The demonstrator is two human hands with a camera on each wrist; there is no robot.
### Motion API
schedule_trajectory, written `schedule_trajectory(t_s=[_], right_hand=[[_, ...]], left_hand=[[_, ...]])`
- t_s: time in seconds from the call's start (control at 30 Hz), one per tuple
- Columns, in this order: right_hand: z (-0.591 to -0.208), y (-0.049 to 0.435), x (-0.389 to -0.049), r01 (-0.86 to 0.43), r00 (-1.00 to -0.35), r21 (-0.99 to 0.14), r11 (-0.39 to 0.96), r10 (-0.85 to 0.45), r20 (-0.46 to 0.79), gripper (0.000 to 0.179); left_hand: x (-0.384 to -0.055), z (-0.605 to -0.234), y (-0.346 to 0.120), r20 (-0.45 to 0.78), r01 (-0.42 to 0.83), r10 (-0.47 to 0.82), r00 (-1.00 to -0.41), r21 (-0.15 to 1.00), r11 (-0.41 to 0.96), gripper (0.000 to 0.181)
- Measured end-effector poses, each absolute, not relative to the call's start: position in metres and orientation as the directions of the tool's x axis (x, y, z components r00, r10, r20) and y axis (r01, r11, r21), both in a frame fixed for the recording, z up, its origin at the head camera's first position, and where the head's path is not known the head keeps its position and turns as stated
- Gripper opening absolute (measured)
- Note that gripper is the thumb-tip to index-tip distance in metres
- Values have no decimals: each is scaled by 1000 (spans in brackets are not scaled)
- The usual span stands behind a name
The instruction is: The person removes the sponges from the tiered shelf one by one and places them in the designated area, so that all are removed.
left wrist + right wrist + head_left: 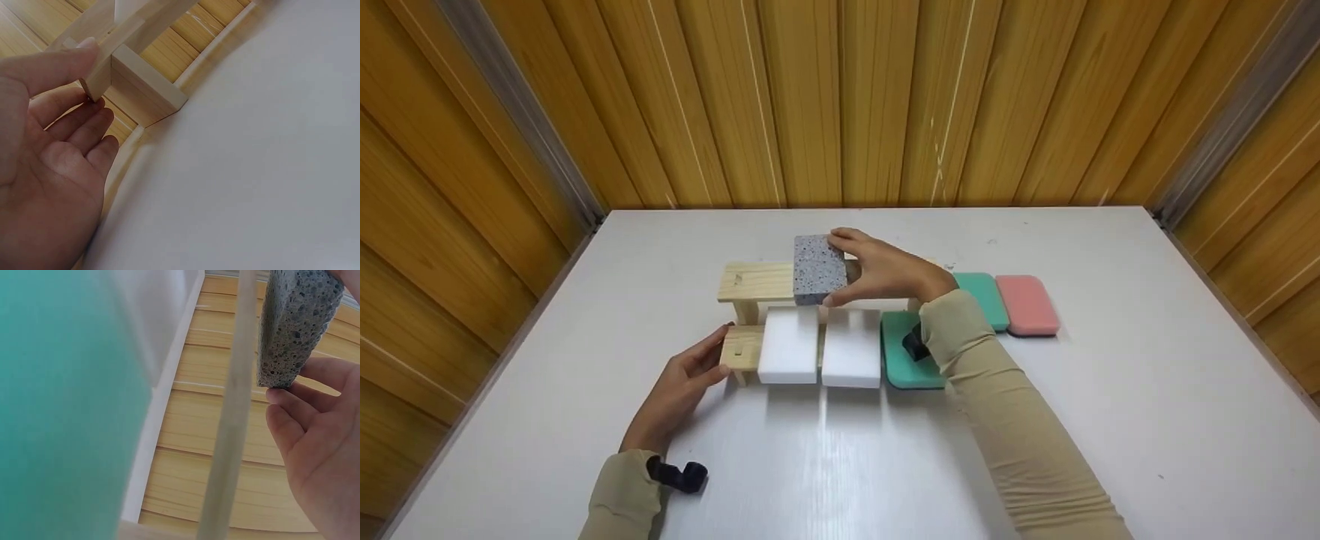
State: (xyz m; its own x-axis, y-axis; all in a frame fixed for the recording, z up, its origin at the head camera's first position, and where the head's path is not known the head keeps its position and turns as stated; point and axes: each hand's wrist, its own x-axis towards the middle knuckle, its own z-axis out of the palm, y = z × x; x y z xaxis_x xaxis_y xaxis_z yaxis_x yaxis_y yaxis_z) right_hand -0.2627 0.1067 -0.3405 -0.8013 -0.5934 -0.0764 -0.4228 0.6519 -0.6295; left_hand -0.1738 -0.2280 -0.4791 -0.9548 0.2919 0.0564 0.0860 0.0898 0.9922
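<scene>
A grey speckled porous sponge (819, 266) is gripped between the thumb and fingers of my right hand (885, 266), over the upper step of a two-step wooden stand (757, 279). In the right wrist view, fingertips (281, 396) support the sponge's lower edge. My left hand (679, 394) pinches the left end of the stand's lower step (741, 347), thumb on top and fingers beneath. Two white sponge blocks (790, 345) (851, 349) lie side by side across that step. Right of them is a green pad (898, 360) with a dark underside, partly behind my right sleeve.
Behind my right forearm, another green pad (981, 289) and a pink pad (1027, 304) sit side by side to the stand's right. The white table (1170, 420) meets wood-patterned panels (877, 105) at the back and sides. A black wrist strap (682, 476) sticks out at my left cuff.
</scene>
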Motion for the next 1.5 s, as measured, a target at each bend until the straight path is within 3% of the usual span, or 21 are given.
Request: schedule_trajectory(t_s=[0.83,1.5], right_hand=[[-334,150,-259,-445,-815,-603,662,-578,-33,105],[-334,188,-248,-458,-827,-611,645,-561,28,107]], left_hand=[[-173,-477,-228,19,69,262,-965,981,182,70],[-172,-476,-229,26,72,261,-965,983,169,68]])
